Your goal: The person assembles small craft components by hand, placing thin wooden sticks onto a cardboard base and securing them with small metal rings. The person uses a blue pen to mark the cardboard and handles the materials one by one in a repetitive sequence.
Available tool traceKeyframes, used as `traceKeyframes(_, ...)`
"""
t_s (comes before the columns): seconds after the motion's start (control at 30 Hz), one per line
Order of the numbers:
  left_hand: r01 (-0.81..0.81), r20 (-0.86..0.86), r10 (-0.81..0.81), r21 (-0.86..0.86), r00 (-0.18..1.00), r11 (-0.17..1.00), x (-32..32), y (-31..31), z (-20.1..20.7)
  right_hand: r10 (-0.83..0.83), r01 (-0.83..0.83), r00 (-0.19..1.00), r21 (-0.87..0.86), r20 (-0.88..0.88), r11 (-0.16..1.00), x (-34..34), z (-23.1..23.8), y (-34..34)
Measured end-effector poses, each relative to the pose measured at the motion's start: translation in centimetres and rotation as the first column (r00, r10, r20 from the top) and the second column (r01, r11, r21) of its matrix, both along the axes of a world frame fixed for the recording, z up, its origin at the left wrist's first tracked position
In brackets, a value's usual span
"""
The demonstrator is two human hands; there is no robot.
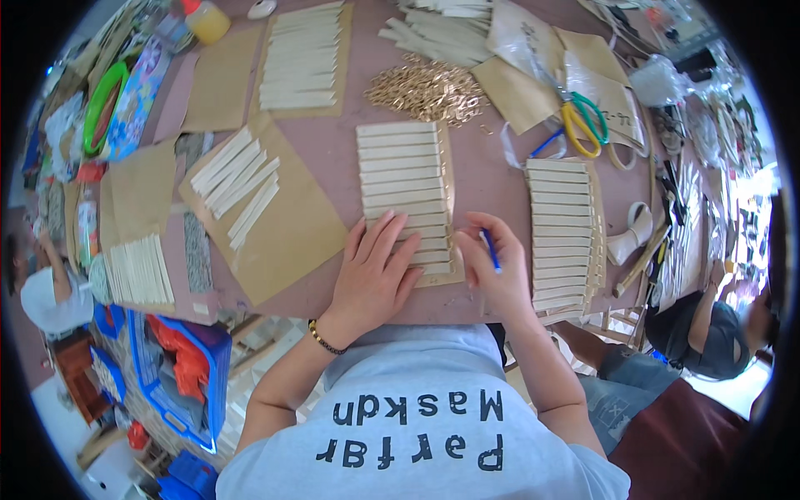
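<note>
- Two hands work at one brown sheet that carries a ladder of pale strips (402,162), lying on the surface (492,179) straight in front of the person.
- Left hand (372,271): empty, fingers spread flat over the lower strips, apparently steadying them.
- Right hand (498,262): curled around a blue pen-like tool (490,248), thumb and forefinger close together at the sheet's right edge; whether they also pinch something small, I cannot tell.
- The step in hand looks like handling strip ends along that edge, where small gold-coloured bits show.
- A heap of gold-coloured pieces (429,93) sits just beyond the sheet; a second strip-covered sheet (562,225) lies to the right, loose strips (236,179) to the left.
- The next move probably calls for keeping the strips pressed flat while the right fingertips line up with the next end.
</note>
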State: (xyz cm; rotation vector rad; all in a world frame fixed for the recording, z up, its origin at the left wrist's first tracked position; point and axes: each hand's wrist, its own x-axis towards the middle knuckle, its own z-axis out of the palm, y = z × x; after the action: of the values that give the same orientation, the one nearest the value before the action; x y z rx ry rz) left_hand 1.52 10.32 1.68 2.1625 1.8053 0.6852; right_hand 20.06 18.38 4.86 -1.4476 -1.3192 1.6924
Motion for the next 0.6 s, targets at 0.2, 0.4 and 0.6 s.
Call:
traceKeyframes(0.2,0.083,-0.008,-0.083,-0.053,0.996,0.995,0.1,-0.6,0.8,0.131,-0.457,0.728,0.335,0.673,0.824,-1.3,0.2,1.1)
traceKeyframes(0.4,0.144,-0.023,-0.145,-0.026,0.989,0.989,0.8,-2.3,0.9,0.170,-0.328,0.884,0.317,0.436,0.890,-1.2,0.4,1.3)
traceKeyframes(0.6,0.252,0.136,-0.238,-0.099,0.962,0.963,1.3,-3.3,2.5,0.217,-0.398,0.892,0.466,0.396,0.790,-0.8,0.0,1.6)
